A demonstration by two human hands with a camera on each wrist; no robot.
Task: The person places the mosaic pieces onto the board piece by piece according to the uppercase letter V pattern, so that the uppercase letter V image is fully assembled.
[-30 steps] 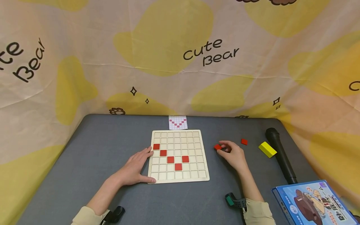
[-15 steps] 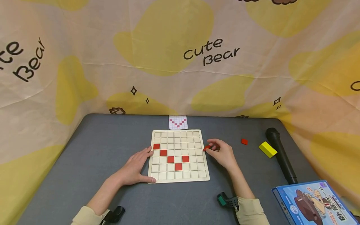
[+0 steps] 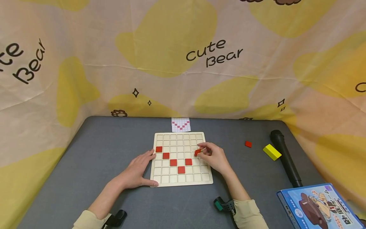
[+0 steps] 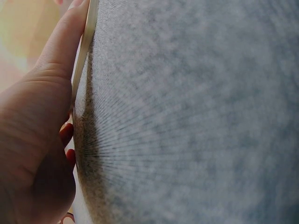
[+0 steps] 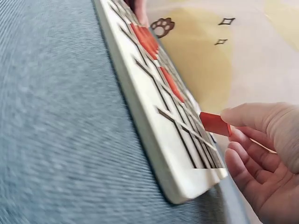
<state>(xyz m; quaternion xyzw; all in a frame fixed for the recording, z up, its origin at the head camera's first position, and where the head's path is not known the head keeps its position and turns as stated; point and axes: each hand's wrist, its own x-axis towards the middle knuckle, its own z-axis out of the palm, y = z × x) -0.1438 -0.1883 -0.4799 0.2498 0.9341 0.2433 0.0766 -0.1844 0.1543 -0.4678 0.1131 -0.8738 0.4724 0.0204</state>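
Observation:
A pale square grid board [image 3: 202,174] lies on the grey table, with several red tiles [image 3: 181,170] set in its cells in a slanting line that turns back up at the right. My right hand [image 3: 216,158] pinches one red square tile [image 5: 216,124] between thumb and fingertips, tilted, just over the right part of the grid. My left hand [image 3: 136,170] rests along the board's left edge, fingers extended and thumb at the near left corner. In the left wrist view the thumb [image 4: 60,44] lies against the board's rim.
Behind the board is a small card [image 3: 181,125] printed with a pink V of squares. To the right lie a loose red tile [image 3: 248,144], a yellow block [image 3: 272,152], a black microphone [image 3: 288,162] and a blue box [image 3: 320,206]. A patterned cloth [image 3: 171,63] hangs behind.
My right hand has moved left with the red tile, from the table right of the board to over the grid. The left hand and board have stayed put.

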